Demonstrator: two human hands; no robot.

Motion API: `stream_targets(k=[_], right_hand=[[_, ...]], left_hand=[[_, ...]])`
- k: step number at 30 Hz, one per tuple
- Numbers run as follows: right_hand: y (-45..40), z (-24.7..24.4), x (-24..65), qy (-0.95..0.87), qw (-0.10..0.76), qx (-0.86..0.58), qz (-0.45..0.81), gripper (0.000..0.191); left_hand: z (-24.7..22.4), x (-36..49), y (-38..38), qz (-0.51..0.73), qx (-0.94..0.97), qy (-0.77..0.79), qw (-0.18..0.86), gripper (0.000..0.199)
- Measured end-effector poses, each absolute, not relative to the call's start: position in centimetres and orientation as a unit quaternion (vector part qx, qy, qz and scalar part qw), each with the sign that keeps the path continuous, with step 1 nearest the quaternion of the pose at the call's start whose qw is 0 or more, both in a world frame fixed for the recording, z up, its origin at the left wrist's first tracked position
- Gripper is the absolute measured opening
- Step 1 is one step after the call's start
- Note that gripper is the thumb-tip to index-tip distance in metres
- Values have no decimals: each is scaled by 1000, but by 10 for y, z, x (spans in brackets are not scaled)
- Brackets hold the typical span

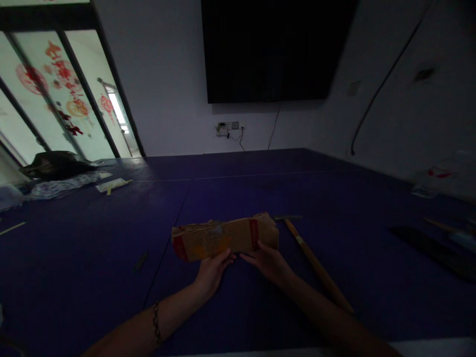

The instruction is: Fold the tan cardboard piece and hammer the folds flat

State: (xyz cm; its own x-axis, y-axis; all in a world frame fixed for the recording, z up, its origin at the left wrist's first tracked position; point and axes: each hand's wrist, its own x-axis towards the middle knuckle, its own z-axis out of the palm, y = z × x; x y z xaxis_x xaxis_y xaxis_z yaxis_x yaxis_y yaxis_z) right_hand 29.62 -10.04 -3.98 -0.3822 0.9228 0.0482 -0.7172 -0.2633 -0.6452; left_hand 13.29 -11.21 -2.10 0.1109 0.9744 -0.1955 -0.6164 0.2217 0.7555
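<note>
A long piece of folded, layered brown cardboard (238, 237) with red printed bands and clear tape is held up over the purple table. My left hand (212, 270) grips its lower edge near the middle, thumb on the near face. My right hand (269, 262) grips the lower edge farther right, thumb by the red band. The fingers behind the cardboard are partly hidden. Just right of the cardboard lies a hammer (316, 263) with a long wooden handle and a thin metal head, beside my right forearm. Several nails (140, 263) lie in a small pile to the left.
The purple table (238, 193) reaches back to the wall. A dark bag (55, 164), plastic wrapping (61, 186) and a white packet (112, 185) lie at the back left. On the right are a dark flat object (427, 248) and a clear container (426, 191).
</note>
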Motion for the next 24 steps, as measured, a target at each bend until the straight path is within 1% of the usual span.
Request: stream_targets(k=[2, 5, 8, 9, 14, 16, 19, 22, 24], right_hand=[[-100, -40, 298, -287, 534, -172, 776, 20], [-101, -39, 298, -293, 533, -171, 775, 22], [-102, -39, 297, -310, 525, -160, 776, 27], [-102, -40, 297, -312, 524, -156, 777, 27], [-103, -39, 296, -315, 513, -154, 784, 28], [-104, -37, 295, -319, 510, -163, 782, 29], [-106, -33, 293, -312, 521, -179, 775, 30], [-107, -32, 292, -287, 535, -199, 769, 26], [-107, -33, 293, -270, 546, -215, 764, 23]], left_hand=[[-18, 131, -111, 566, 284, 342, 694, 19], [-15, 126, -109, 554, 371, 335, 666, 12], [-14, 118, -107, 517, 489, 330, 620, 26], [-14, 116, -107, 508, 514, 333, 606, 28], [-24, 107, -104, 489, 564, 371, 552, 22], [-30, 104, -103, 483, 560, 386, 551, 20], [-29, 101, -104, 476, 515, 412, 582, 19], [-6, 100, -112, 508, 407, 416, 635, 27], [17, 104, -119, 564, 316, 383, 660, 33]])
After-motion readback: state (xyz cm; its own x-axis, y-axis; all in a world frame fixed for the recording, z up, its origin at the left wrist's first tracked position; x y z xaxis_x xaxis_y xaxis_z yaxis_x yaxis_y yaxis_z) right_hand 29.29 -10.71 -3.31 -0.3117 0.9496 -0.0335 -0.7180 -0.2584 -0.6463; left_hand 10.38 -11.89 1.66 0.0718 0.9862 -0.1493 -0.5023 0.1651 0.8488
